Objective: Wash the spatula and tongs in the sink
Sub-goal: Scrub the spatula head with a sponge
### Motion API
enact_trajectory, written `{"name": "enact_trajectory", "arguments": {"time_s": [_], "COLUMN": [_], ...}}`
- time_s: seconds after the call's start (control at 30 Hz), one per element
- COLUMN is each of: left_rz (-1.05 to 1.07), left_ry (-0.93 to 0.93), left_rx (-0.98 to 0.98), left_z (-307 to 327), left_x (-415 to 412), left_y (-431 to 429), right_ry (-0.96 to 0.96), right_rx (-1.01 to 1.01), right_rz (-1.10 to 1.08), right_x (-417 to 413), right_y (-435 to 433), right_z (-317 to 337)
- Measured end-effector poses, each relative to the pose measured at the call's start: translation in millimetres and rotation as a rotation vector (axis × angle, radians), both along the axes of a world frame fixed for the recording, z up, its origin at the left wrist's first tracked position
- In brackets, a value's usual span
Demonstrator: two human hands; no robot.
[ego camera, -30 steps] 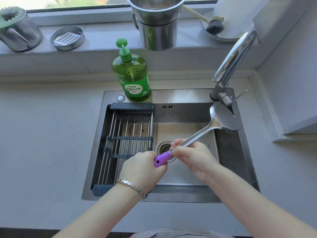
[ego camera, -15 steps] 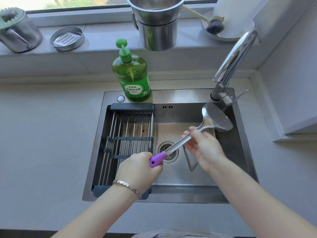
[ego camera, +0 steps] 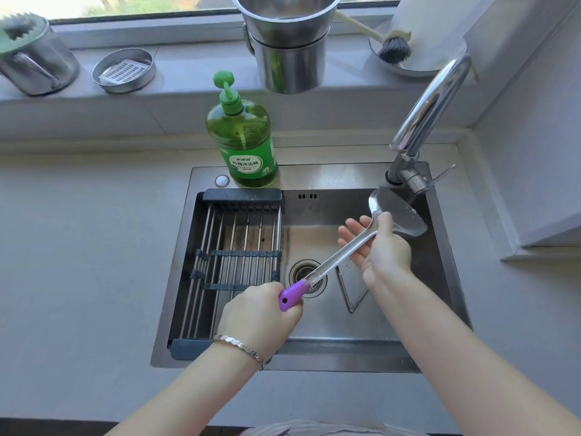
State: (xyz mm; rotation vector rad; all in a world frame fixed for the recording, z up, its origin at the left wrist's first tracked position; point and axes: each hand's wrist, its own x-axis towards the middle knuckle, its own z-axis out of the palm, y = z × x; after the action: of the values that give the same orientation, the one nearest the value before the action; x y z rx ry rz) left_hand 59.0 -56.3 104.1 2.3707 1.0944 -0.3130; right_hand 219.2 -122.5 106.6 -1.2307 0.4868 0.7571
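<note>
Seemingly the main risk is a slip: the spatula (ego camera: 345, 251) looks wet, and the left hand (ego camera: 261, 316) grips only its purple handle end, so rubbing could twist it loose to clatter into the sink (ego camera: 330, 350). From the head view, the right hand (ego camera: 379, 251) lies loosely curled on the shaft just below the blade, over the basin. Tongs (ego camera: 350, 286) lie on the sink floor beneath.

You get bright daylight from the window (ego camera: 157, 7) at twelve o'clock, blown out white. Glare streaks the faucet (ego camera: 430, 105) at two o'clock. Shadows stay soft. Focus is sharp centrally; wide-angle bending curves the edges.
</note>
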Motion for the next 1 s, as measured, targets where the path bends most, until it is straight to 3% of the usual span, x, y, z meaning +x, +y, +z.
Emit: {"name": "enact_trajectory", "arguments": {"time_s": [0.17, 0.37, 0.53, 0.67, 0.83, 0.93, 1.0], "left_rz": [0.051, 0.13, 0.167, 0.193, 0.374, 0.539, 0.737], "left_ry": [0.001, -0.045, -0.053, -0.085, -0.221, -0.317, -0.466], "left_rx": [-0.012, -0.073, -0.104, -0.17, -0.752, -0.807, -1.015], "left_z": [-3.7, -5.6, -5.3, -5.8, 2.9, 2.5, 5.8], "left_x": [1.7, 6.0, 3.3, 7.3, 9.5, 26.8, 37.7], "left_y": [0.1, -1.4, -2.8, -4.0, 1.8, 19.5, 34.8], "right_ry": [0.001, -0.09, -0.048, -0.057, -0.074, -0.056, 0.01], "right_rx": [0.07, 0.131, 0.144, 0.132, 0.043, 0.045, 0.092], "right_rz": [0.079, 0.374, 0.274, 0.423, 0.607, 0.759, 0.846], "right_x": [-39.6, -74.1, -43.3, -64.7, -41.5, -37.1, -36.4], "right_y": [2.9, -5.3, -1.6, -2.9, -3.4, -5.1, -3.7], "right_z": [-4.5, -11.7, -10.3, -13.3, -12.3, -11.0, -8.0]}}
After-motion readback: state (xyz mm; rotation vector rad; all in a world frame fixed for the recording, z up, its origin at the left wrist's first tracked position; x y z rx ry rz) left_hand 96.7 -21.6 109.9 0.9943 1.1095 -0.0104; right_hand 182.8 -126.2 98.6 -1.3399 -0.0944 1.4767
